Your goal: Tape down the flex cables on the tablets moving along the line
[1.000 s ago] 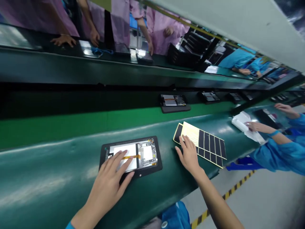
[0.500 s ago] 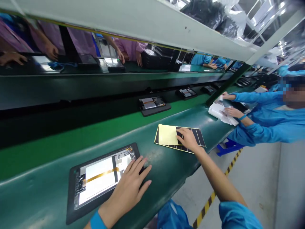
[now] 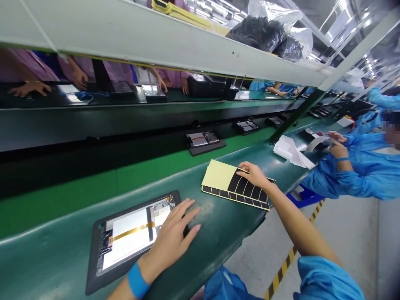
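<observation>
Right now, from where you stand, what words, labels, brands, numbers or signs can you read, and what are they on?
No words, brands or numbers can be read here.
Open tablet: any print on its parts is too small to read.
Sheets with black pieces: no lettering can be made out.
White paper: none legible.
Floor tape: black and yellow stripes, no readable words.

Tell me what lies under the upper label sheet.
A second label sheet shows as a black-and-yellow strip along the near edge; the upper label sheet covers most of the rest, so that part cannot be seen.
</observation>
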Tool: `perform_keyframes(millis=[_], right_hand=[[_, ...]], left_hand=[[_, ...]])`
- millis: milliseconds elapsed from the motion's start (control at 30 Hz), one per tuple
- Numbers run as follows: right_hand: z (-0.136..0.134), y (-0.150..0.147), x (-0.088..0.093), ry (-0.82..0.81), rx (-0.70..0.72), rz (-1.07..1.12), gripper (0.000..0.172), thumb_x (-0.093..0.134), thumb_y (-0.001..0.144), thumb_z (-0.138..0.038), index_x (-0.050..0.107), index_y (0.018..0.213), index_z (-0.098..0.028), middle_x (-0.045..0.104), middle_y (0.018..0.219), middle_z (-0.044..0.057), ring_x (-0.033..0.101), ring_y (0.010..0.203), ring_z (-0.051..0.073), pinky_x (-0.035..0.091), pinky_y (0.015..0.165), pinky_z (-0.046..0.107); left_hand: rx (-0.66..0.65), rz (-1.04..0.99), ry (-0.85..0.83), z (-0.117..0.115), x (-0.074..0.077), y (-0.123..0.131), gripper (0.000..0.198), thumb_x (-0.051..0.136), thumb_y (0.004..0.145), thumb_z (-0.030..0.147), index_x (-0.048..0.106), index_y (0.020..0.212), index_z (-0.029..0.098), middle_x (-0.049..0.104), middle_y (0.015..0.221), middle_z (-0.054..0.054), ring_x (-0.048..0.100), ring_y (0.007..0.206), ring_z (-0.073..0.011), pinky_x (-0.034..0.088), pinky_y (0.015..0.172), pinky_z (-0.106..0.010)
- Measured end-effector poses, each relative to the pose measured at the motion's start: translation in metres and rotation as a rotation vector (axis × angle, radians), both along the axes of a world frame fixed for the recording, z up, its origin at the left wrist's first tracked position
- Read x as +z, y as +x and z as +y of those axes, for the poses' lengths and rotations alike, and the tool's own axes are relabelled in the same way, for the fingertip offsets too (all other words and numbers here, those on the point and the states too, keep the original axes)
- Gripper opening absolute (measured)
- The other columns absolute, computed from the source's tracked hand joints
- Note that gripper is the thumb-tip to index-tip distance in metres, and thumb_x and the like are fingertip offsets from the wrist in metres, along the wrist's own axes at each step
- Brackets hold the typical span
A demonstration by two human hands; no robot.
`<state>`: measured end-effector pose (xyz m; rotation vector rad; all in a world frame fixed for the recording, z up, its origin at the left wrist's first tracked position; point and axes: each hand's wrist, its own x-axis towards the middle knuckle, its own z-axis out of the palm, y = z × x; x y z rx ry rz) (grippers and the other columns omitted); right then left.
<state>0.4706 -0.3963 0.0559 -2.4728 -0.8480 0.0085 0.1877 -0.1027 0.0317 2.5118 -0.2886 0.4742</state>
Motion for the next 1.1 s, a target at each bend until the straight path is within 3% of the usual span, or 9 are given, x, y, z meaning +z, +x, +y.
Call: perform_keyframes(millis=[167, 267, 367, 500, 600, 700, 833, 1100], right_hand=[[0.023, -0.051, 0.036, 0.216, 0.022, 0.143, 0.055, 0.061, 0.094, -0.042, 0.048, 0.141, -0.017, 0.063, 0.076, -0.003, 0.06, 0.063, 0.015, 0.05, 0.059, 0.029], [0.04, -0.082, 0.05, 0.433, 0.032, 0.406, 0.064, 0.064, 0.093, -0.043, 0.04, 0.147, -0.02, 0.065, 0.08, -0.002, 0.064, 0.067, 0.016, 0.053, 0.061, 0.03], [0.053, -0.101, 0.054, 0.539, 0.07, 0.588, 0.072, 0.065, 0.093, -0.044, 0.032, 0.153, -0.024, 0.071, 0.091, 0.003, 0.07, 0.076, 0.019, 0.058, 0.067, 0.033], [0.06, -0.113, 0.046, 0.536, 0.094, 0.554, 0.083, 0.062, 0.095, -0.043, 0.017, 0.162, -0.025, 0.071, 0.088, 0.002, 0.069, 0.072, 0.018, 0.059, 0.064, 0.032], [0.061, -0.117, 0.037, 0.51, 0.11, 0.43, 0.087, 0.06, 0.097, -0.041, 0.007, 0.165, -0.026, 0.071, 0.088, 0.002, 0.065, 0.069, 0.016, 0.057, 0.062, 0.031], [0.058, -0.118, 0.032, 0.496, 0.15, 0.322, 0.081, 0.061, 0.097, -0.04, 0.018, 0.164, -0.028, 0.071, 0.092, 0.003, 0.065, 0.073, 0.017, 0.058, 0.069, 0.033], [0.051, -0.116, 0.032, 0.427, 0.198, 0.256, 0.062, 0.068, 0.092, -0.04, 0.05, 0.151, -0.03, 0.074, 0.099, 0.003, 0.065, 0.078, 0.017, 0.058, 0.079, 0.036], [0.046, -0.118, 0.042, 0.392, 0.164, 0.379, 0.051, 0.074, 0.087, -0.043, 0.066, 0.135, -0.029, 0.076, 0.093, 0.002, 0.069, 0.082, 0.02, 0.059, 0.083, 0.04]], left_hand=[[0.125, -0.062, -0.184, -0.028, 0.015, 0.029, 0.058, 0.057, 0.097, 0.038, 0.045, 0.152, 0.023, 0.05, 0.149, -0.017, 0.049, 0.139, -0.0346, 0.047, 0.111, -0.056], [0.214, 0.024, -0.443, -0.039, 0.018, 0.038, 0.069, 0.058, 0.097, 0.041, 0.031, 0.159, 0.027, 0.055, 0.135, -0.015, 0.063, 0.117, -0.0279, 0.058, 0.093, -0.047], [0.099, 0.109, -0.791, -0.04, 0.018, 0.041, 0.078, 0.057, 0.098, 0.041, 0.016, 0.163, 0.027, 0.062, 0.124, -0.012, 0.068, 0.096, -0.0199, 0.061, 0.079, -0.037], [-0.002, 0.122, -1.048, -0.034, 0.017, 0.041, 0.082, 0.054, 0.099, 0.042, 0.008, 0.164, 0.023, 0.069, 0.116, -0.011, 0.068, 0.092, -0.0185, 0.058, 0.087, -0.039], [0.037, 0.17, -1.033, -0.028, 0.018, 0.04, 0.073, 0.057, 0.097, 0.046, 0.031, 0.16, 0.02, 0.068, 0.087, -0.005, 0.061, 0.072, -0.0159, 0.054, 0.07, -0.03], [0.074, 0.236, -0.997, -0.023, 0.019, 0.038, 0.065, 0.061, 0.094, 0.046, 0.049, 0.151, 0.016, 0.048, 0.061, 0.005, 0.042, 0.057, -0.0116, 0.039, 0.056, -0.024], [0.054, 0.28, -0.95, -0.016, 0.026, 0.035, 0.064, 0.059, 0.094, 0.043, 0.051, 0.149, 0.011, 0.03, 0.058, 0.01, 0.028, 0.055, -0.0098, 0.025, 0.053, -0.022], [0.116, 0.209, -0.742, -0.007, 0.034, 0.032, 0.049, 0.058, 0.091, 0.037, 0.067, 0.132, 0.012, 0.032, 0.054, 0.01, 0.028, 0.054, -0.0104, 0.028, 0.054, -0.022]])
